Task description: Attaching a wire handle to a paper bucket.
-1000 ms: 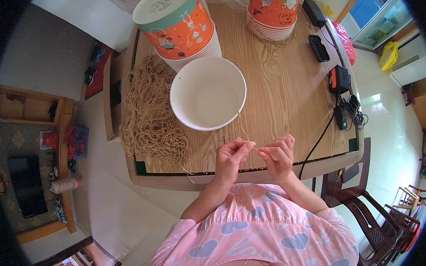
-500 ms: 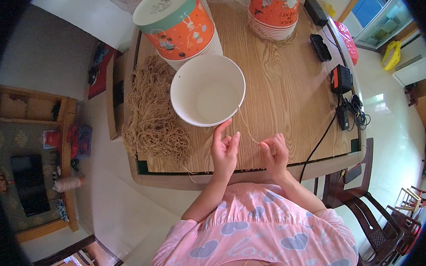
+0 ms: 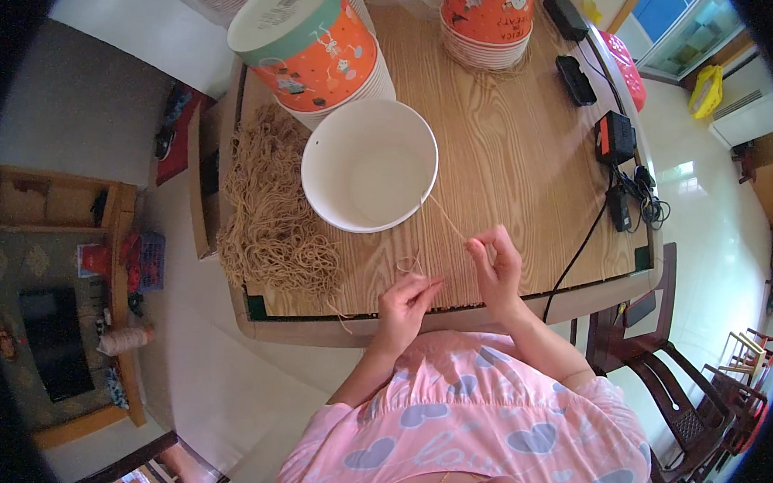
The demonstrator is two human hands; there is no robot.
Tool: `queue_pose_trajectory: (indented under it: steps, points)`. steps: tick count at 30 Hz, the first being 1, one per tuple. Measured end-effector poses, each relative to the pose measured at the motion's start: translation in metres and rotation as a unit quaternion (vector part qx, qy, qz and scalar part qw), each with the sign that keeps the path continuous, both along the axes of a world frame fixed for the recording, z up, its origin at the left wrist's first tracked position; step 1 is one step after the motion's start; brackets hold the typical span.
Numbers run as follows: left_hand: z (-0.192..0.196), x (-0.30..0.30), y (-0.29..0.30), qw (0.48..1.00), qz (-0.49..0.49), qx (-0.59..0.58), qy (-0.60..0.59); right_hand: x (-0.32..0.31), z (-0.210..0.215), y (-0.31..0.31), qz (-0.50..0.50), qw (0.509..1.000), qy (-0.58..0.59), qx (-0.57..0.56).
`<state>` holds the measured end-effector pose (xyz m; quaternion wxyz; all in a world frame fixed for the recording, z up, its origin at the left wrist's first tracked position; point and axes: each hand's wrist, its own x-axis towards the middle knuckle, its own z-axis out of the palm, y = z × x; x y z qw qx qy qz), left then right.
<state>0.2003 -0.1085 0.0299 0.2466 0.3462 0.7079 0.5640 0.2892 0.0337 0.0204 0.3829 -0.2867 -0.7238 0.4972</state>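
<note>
I see both hands over the near edge of the tabletop (image 3: 514,134). The left hand (image 3: 403,302) is pinched on a thin tan string (image 3: 445,217), its fingertips closed near a small loop of it. The right hand (image 3: 495,266) is also pinched on the string, just beside the left and slightly farther from me. From the right hand the string runs up to the rim of a white bucket (image 3: 369,164), which stands open on the tabletop just beyond the hands. A heap of tan cords (image 3: 274,209) lies on the tabletop's left side, touching the bucket. A stack of orange-printed buckets (image 3: 314,45) lies tilted behind it; a second stack (image 3: 487,19) stands farther right.
</note>
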Motion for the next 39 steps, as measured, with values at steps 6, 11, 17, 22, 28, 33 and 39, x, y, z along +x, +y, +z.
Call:
queue_pose_trajectory:
  steps: [6,11,17,22,28,33,39]
  points:
    - [0.007,-0.001,-0.062,0.98,-0.084,-0.181,-0.021,-0.042,0.009,0.011,0.018,0.998,0.047,-0.026]
    - [0.05,-0.022,-0.061,0.965,-0.034,-0.216,0.142,-0.047,0.017,0.008,0.048,0.996,0.069,-0.027]
    - [0.033,-0.033,0.003,0.98,0.03,0.084,-0.176,-0.037,0.009,-0.005,0.043,0.995,0.043,-0.084]
    - [0.021,-0.032,0.024,0.829,0.02,0.249,-0.5,-0.03,0.01,-0.011,0.07,0.997,0.01,-0.043]
    - [0.02,-0.026,0.038,0.892,0.116,0.132,-0.417,-0.026,0.0,-0.012,0.101,0.992,0.005,-0.077]
    - [0.018,-0.031,0.039,0.905,0.079,0.097,-0.407,-0.025,-0.004,-0.013,0.101,0.979,0.017,-0.175]
    - [0.024,-0.032,0.044,0.91,0.059,0.075,-0.404,-0.032,0.001,-0.014,0.1,0.98,0.063,-0.158]
